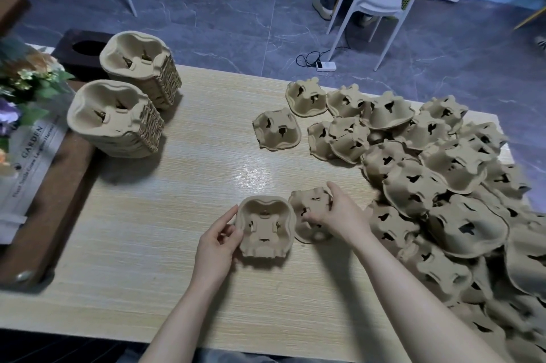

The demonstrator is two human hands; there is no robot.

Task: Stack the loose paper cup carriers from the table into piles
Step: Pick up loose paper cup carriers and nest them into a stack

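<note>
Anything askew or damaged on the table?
No damage visible. The two finished stacks lean right rather than standing plumb. The loose carriers sprawl rim-down past the right table edge, so some may slide off.

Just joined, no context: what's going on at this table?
A person is sorting paper cup carriers on a wooden table. The left hand holds one carrier open side up; the right hand grips another, upside down, right beside it. Two finished stacks stand at far left. A big loose heap still covers the right side, so most of the job remains.
</note>
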